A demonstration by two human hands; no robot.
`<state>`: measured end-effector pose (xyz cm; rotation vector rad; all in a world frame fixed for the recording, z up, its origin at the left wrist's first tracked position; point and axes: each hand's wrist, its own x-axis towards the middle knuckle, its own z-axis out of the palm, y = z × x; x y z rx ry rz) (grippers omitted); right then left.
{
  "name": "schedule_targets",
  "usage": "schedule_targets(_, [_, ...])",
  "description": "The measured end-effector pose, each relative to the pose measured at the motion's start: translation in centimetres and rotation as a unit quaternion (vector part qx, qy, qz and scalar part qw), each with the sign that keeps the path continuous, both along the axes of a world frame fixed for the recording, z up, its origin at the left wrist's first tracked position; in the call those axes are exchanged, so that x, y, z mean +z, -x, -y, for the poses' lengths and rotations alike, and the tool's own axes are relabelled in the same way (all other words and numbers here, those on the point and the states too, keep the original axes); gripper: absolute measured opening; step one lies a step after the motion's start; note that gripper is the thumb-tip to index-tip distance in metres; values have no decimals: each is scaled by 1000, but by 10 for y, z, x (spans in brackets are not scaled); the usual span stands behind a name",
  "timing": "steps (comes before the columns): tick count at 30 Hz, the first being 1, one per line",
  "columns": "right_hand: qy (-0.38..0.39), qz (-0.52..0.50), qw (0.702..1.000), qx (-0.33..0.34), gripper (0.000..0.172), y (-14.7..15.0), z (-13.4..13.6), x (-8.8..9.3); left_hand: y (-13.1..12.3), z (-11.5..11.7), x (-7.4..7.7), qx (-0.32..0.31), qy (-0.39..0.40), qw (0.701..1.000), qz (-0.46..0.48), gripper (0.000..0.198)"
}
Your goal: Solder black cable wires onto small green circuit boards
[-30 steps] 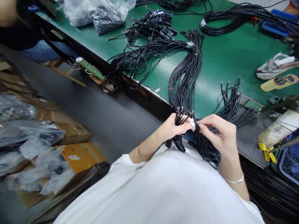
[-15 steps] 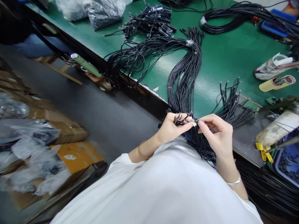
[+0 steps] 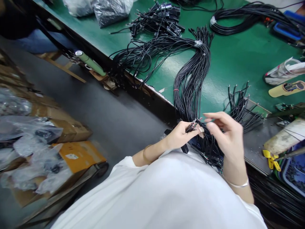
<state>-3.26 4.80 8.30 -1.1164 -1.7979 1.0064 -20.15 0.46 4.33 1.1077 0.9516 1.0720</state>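
Observation:
My left hand [image 3: 181,134] is closed on the stripped ends of black cables, with thin coloured wires showing at its fingertips. Just right of those ends, my right hand [image 3: 224,132] is raised with thumb and fingers apart, holding nothing. A thick bundle of black cables [image 3: 193,76], tied with a red band and a clear wrap, runs from the green table down to my hands. More dark cable ends [image 3: 209,149] hang in front of my white shirt, below my hands.
On the green table [image 3: 221,63] lie a short cable bunch [image 3: 243,109], a pile of black parts [image 3: 164,19] and coiled cables [image 3: 228,27]. Cups [image 3: 281,71], yellow-handled tool [image 3: 271,159] and blue tray [image 3: 295,173] are at right; boxes [image 3: 78,156] stand lower left.
My right hand has opened and moved slightly right, away from my left hand. My left hand has turned and shifted slightly, still on the cable ends. The view has shifted a little.

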Motion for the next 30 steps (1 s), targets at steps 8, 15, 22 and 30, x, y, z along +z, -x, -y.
schedule_targets(8, [106,-90,990,29,15,4,-4,-25,4,-3,0,75,50,992,88,37])
schedule_targets(15, [36,-87,995,-21,9,5,5,-25,2,-6,3,87,48,989,107,40])
schedule_targets(22, [-66,-14,997,-39,9,6,9,-20,3,-6,0,86,37,991,90,36])
schedule_targets(30, [31,-85,996,-2,9,1,5,-27,3,-5,-4,74,34,994,75,33])
